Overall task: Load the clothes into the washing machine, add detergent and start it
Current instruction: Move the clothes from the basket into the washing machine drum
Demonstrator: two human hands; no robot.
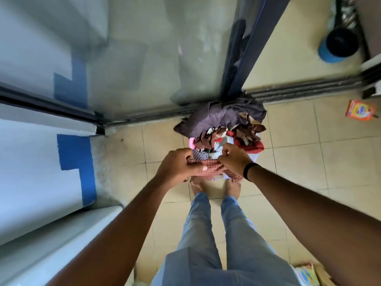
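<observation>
Item, beige tiled floor [299, 162], bearing all below. Item, sliding glass door with dark blue frame [243, 65], at 12 o'clock. Item, white wall with blue painted blocks [76, 162], at 9 o'clock. Item, heap of mixed clothes, dark purple, brown and red fabric [222, 122], piled in a pale plastic laundry basket [254, 157] whose pink rim shows at the heap's 9 o'clock; just beyond the bare feet, against the door track. Item, blue cylindrical plastic bin with dark inside [338, 46], at 2 o'clock, well apart from the heap. Item, red-and-white checked cloth [210, 165], bunched and lifted above the basket's near edge, held between both hands. Item, left hand [177, 166], grip clenched around the cloth's left end. Item, right hand [233, 159], black band at the wrist, grip pinching the cloth's right end. Item, orange detergent packet [359, 110], lying on the floor at 3 o'clock of the heap, well apart.
</observation>
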